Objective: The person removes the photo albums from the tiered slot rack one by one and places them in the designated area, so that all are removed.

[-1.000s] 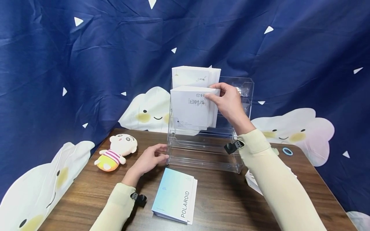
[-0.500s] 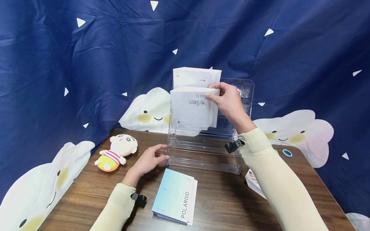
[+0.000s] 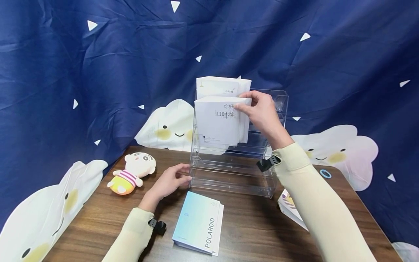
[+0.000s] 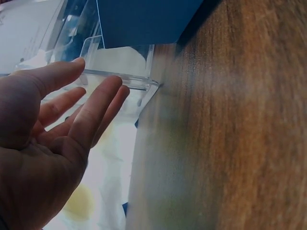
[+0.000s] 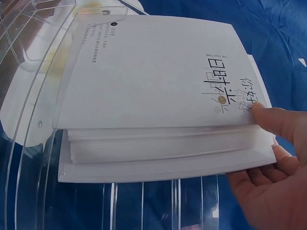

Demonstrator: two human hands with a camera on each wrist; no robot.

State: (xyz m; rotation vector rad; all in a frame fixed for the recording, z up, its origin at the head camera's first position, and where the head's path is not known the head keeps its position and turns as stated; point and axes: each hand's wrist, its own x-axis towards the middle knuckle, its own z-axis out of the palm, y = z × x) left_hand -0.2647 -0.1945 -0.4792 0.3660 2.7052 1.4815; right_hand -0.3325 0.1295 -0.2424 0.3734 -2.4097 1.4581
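My right hand (image 3: 263, 112) pinches the upper right edge of a white photo album (image 3: 217, 123) with dark Chinese lettering, thumb on the front cover, fingers behind. In the right wrist view the album's page block (image 5: 158, 148) shows between its covers. The album stands upright in front of a clear acrylic tiered rack (image 3: 229, 186); whether its bottom touches a tier is unclear. Behind it a second white album (image 3: 216, 86) stands on a higher tier, partly covered. At the rack's lower left side is my left hand (image 3: 168, 181), fingers loosely extended and nearly straight, fingertips by the clear edge (image 4: 139, 82).
A pale blue POLAROID album (image 3: 196, 222) lies before the rack. To the left lies a plush doll (image 3: 132, 173). Right of the rack are a white box-like item (image 3: 289, 207), partly behind my sleeve, and a light blue ring (image 3: 325, 173). A blue curtain (image 3: 137, 54) hangs behind the table.
My right hand and the white photo album have shifted slightly up and to the right. My left hand stays at the rack's side.
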